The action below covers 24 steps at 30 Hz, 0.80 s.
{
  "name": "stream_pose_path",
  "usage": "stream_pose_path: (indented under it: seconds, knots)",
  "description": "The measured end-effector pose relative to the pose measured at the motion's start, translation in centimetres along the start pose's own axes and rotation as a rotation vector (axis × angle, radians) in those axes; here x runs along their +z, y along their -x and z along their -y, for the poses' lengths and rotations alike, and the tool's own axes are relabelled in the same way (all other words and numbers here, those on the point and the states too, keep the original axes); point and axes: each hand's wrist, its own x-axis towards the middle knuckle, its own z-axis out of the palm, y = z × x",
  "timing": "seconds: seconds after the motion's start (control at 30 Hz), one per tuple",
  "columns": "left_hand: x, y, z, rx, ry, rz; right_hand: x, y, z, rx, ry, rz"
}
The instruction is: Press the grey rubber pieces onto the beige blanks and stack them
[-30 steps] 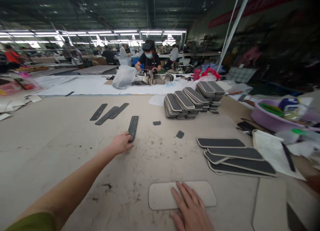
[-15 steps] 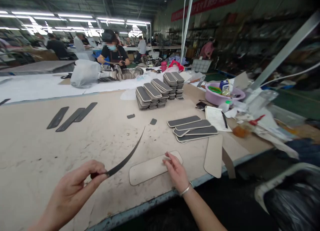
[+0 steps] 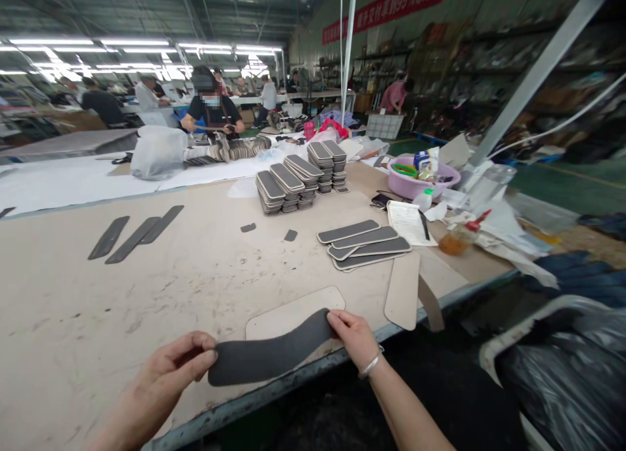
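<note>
A dark grey strip [image 3: 267,358] with rounded ends is stretched between my two hands, sagging and slightly twisted. My left hand [image 3: 178,366] pinches its left end between thumb and fingers. At the right end, my right hand [image 3: 353,334], with a bracelet at the wrist, pinches the upper corner. Just behind the strip a beige rounded panel [image 3: 298,305] lies flat on the table, its near edge partly covered from view. To the right sits a loose pile of beige-edged panels topped with dark grey strips [image 3: 369,247].
Several dark strips [image 3: 139,240] lie at the left of the table [image 3: 186,294]. Neat stacks of panels [image 3: 293,187] stand at the back. At right are a notebook [image 3: 409,223], a purple basin [image 3: 415,185] and a bottle of amber liquid [image 3: 457,239]. A co-worker [image 3: 212,105] stands across.
My right hand has left the beige panel and taken the free end of the dark strip. The strip has turned from edge-on to broad side facing me, lower and nearer the table edge.
</note>
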Motion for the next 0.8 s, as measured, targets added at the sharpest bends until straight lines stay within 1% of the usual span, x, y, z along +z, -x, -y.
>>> stream_pose_path:
  seconds: [0.07,0.17,0.27,0.37,0.57,0.73,0.8]
  knots:
    - [0.8,-0.9,0.7,-0.073,0.065,-0.034,-0.9,-0.4,0.1,0.011,0.083,-0.056]
    - [2.2,-2.7,1.4,-0.144,0.146,-0.031,-1.9,-2.0,0.3,-0.002,0.209,-0.132]
    - [3.7,-4.3,2.0,-0.184,0.156,-0.025,-2.3,-4.1,0.2,-0.007,0.336,-0.183]
    - [4.7,-5.6,2.4,-0.204,0.111,-0.031,-2.5,-5.7,-0.2,0.013,0.454,-0.210]
    - [5.4,-6.9,3.5,-0.276,-0.009,-0.030,-2.9,-6.8,-0.7,0.045,0.643,-0.208]
    - [5.6,-7.1,3.7,-0.275,-0.057,-0.023,-3.0,-7.2,-0.6,0.061,0.744,-0.178]
    - [5.6,-7.1,3.6,-0.253,-0.119,-0.014,-3.0,-7.3,-0.7,0.055,0.772,-0.163]
